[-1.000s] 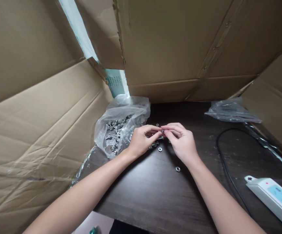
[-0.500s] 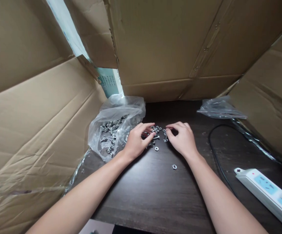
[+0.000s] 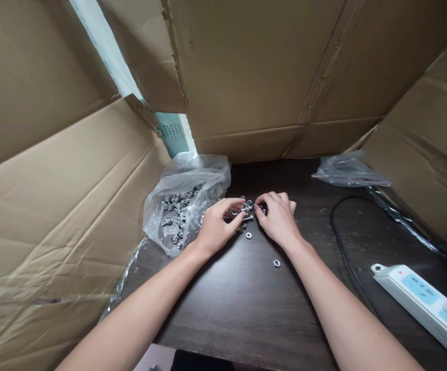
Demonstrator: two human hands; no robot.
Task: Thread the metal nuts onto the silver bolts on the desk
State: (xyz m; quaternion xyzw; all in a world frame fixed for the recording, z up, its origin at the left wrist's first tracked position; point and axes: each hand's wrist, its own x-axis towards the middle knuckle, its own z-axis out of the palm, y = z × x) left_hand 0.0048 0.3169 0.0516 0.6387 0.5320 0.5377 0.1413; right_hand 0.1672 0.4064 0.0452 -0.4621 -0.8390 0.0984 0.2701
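My left hand (image 3: 220,222) curves around the left side of a small pile of metal bolts and nuts (image 3: 247,208), thumb and fingers apart. At the right side of that pile, my right hand (image 3: 279,215) has its thumb and fingertips drawn together. Small metal bits show by those fingertips, but what they grip is too small to make out. One loose nut (image 3: 248,235) lies just in front of the pile. Another hex nut (image 3: 276,263) sits nearer to me, below my right wrist.
Left of the pile, an open clear plastic bag (image 3: 156,219) holds many bolts (image 3: 181,203). A flat plastic bag (image 3: 349,171) lies at the back right. A black cable (image 3: 335,232) and a white power strip (image 3: 409,296) are on the right. Cardboard walls (image 3: 262,67) surround the dark table (image 3: 223,304).
My right hand has moved left against the pile, covering the small pieces that showed by its fingertips. My left hand stays nearly in place.
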